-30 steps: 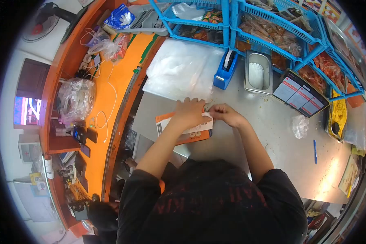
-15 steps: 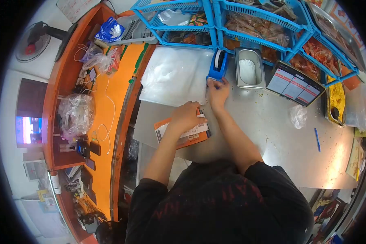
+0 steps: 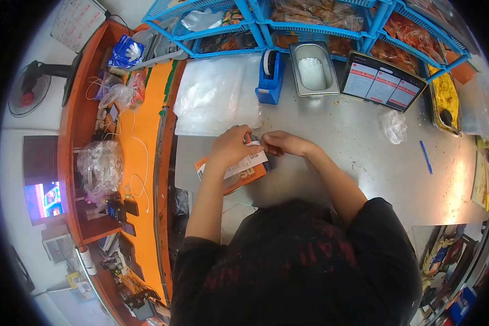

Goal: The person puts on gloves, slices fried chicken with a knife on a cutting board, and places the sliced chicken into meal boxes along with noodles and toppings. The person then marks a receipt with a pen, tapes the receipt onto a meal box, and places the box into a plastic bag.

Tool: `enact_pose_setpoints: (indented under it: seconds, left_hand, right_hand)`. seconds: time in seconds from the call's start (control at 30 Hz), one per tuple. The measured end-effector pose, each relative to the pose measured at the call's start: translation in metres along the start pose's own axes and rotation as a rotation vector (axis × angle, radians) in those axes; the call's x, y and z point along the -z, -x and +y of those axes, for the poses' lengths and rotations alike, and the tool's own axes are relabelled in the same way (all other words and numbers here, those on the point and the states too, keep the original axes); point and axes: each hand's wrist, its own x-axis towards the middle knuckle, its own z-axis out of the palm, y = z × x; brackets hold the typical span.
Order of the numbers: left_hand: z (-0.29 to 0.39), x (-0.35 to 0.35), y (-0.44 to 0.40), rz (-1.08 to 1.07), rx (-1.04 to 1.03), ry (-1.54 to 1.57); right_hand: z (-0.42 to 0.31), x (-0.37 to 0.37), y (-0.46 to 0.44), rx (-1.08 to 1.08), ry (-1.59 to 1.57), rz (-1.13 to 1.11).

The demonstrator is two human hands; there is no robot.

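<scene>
My left hand (image 3: 234, 145) is wrapped over the top of an orange box (image 3: 245, 176) with a white label, gripping it above the steel table (image 3: 331, 163). At the box's right end is my right hand (image 3: 286, 144), its fingers curled and pinched together. Whatever sits between those fingertips is too small or hidden to make out. Beyond the hands stands a blue tape dispenser (image 3: 270, 87) with a roll in it. Clear plastic bags (image 3: 212, 98) lie flat in a stack to its left.
Behind the dispenser are blue basket racks (image 3: 309, 26) with bagged food. A steel container (image 3: 315, 70), a tablet (image 3: 383, 81), a crumpled plastic bag (image 3: 394, 126) and a blue pen (image 3: 426, 157) are to the right. An orange counter (image 3: 146, 179) runs along the left.
My right hand has left the tape dispenser and come back to the right end of the box. My left hand still grips the box. The camera view has shifted slightly.
</scene>
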Motion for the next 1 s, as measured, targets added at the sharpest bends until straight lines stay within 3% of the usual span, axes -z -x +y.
enact_pose_setpoints:
  seconds: [0.07, 0.17, 0.23, 0.33, 0.4, 0.53, 0.63, 0.7, 0.73, 0.8, 0.83, 0.87, 0.9, 0.97, 1.0]
  left_hand:
    - [-0.001, 0.002, 0.001, -0.011, 0.001, 0.0]
    - [-0.001, 0.002, 0.001, -0.011, -0.033, 0.004]
    - [-0.008, -0.002, 0.0, 0.018, -0.03, 0.011]
    - [-0.009, -0.003, 0.0, 0.024, -0.054, 0.03]
    - [-0.012, -0.005, -0.001, 0.043, -0.056, 0.046]
    - [-0.017, -0.007, -0.005, 0.037, -0.067, 0.03]
    - [-0.013, 0.002, -0.008, -0.041, -0.015, 0.056]
    - [-0.01, 0.003, -0.008, -0.103, 0.002, 0.07]
    - [-0.01, 0.003, -0.005, -0.03, -0.002, 0.055]
    - [-0.006, 0.005, 0.009, 0.052, -0.011, 0.047]
    - [-0.002, 0.01, 0.028, 0.331, -0.036, 0.157]
    - [-0.002, 0.009, 0.047, 0.606, -0.057, 0.264]
    - [-0.032, 0.005, 0.059, 0.646, -0.024, 0.435]
    - [-0.111, -0.006, 0.08, 0.679, 0.124, 0.695]
    - [-0.134, -0.017, 0.087, 0.676, 0.236, 0.783]
  right_hand:
    - [0.003, -0.003, -0.002, 0.062, -0.064, -0.135]
    - [-0.006, -0.021, 0.004, 0.077, 0.161, -0.074]
    - [0.013, -0.02, -0.01, 0.176, 0.108, -0.037]
    - [0.007, -0.016, -0.016, 0.054, 0.097, -0.058]
    - [0.01, -0.009, -0.024, -0.198, 0.209, 0.043]
    - [0.014, -0.002, -0.023, -0.276, 0.086, -0.02]
    - [0.015, -0.001, -0.013, -0.331, 0.216, 0.119]
    - [0.016, -0.01, 0.0, -0.33, 0.473, 0.393]
    - [0.016, -0.012, 0.01, -0.328, 0.48, 0.401]
    - [0.012, -0.01, 0.041, 0.036, 0.603, 0.901]
    - [0.004, 0.0, 0.055, -0.031, 0.673, 1.167]
    - [-0.001, 0.011, 0.074, 0.061, 0.6, 1.408]
    - [-0.001, 0.03, 0.09, 0.167, 0.859, 1.577]
    - [-0.007, 0.059, 0.118, 0.076, 1.295, 1.615]
    - [-0.005, 0.072, 0.126, 0.081, 1.303, 1.62]
